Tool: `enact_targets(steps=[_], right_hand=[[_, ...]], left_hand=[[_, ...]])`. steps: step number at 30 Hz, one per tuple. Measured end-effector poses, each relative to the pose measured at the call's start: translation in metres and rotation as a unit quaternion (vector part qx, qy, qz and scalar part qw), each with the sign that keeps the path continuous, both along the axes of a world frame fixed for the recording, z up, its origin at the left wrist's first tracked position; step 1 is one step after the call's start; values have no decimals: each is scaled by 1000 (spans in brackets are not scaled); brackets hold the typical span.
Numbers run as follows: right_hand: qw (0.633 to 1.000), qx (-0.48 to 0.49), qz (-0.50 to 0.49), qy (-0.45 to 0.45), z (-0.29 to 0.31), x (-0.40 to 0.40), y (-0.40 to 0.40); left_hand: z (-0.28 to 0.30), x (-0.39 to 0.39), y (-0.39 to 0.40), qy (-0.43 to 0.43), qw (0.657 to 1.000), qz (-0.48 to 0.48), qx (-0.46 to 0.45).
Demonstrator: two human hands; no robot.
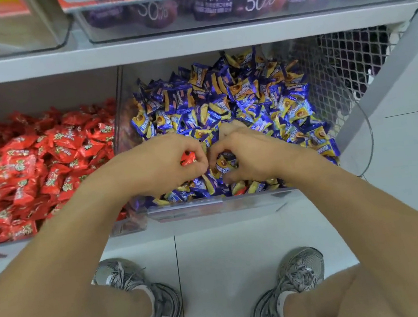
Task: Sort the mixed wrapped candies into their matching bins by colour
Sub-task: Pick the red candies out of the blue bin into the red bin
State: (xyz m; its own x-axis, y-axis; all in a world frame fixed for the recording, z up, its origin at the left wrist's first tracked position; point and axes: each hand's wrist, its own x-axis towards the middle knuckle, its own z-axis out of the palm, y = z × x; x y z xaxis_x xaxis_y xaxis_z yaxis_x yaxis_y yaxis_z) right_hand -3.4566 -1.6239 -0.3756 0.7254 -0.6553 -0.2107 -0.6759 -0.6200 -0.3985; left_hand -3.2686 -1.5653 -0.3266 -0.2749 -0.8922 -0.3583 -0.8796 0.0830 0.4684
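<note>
Candies in blue-and-gold wrappers (222, 104) fill the clear right-hand bin (219, 205), and both hands work in its front part. Left hand (161, 161) has its grip curled round 1 red candy (188, 158), held just above the blue heap. Right hand (249, 153) pinches a blue candy (223, 165) between thumb and fingers. Beside it on the left, the neighbouring bin (128, 226) holds the red candies (32, 166). Another stray red wrapper (241, 190) shows at the blue bin's front edge.

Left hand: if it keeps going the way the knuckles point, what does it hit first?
The left hand, holding a red candy, points right toward the right hand. It would likely meet that hand's fingers first, above the blue candies. The gap between the hands looks small, but depth is unclear.
</note>
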Motion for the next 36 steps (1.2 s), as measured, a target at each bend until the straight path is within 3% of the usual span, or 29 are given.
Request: enact_targets(steps=[6,10,13,21,31,34,36], right_hand=[[991,-83,-107,-23,20,-35,-20],[993,61,-58,-81,42,-37,-1],[992,123,19,6,27,-19,10],[993,11,47,105,6,-14,8],[992,86,-45,-79,8,-21,-8],[970,139,-111,-165,20,-28,-12],[962,156,-121,-190,24,-27,-10]], left_hand=[[-6,-9,-6,-8,1000,-3,10],[-9,-16,-11,-16,999,-19,25],[-12,-19,-17,-44,998,-38,13],[-14,-17,-22,-50,997,-40,31],[-17,-8,-28,3,998,-19,62],[-18,-11,-31,64,995,54,48],[-16,-13,-32,156,975,143,75]])
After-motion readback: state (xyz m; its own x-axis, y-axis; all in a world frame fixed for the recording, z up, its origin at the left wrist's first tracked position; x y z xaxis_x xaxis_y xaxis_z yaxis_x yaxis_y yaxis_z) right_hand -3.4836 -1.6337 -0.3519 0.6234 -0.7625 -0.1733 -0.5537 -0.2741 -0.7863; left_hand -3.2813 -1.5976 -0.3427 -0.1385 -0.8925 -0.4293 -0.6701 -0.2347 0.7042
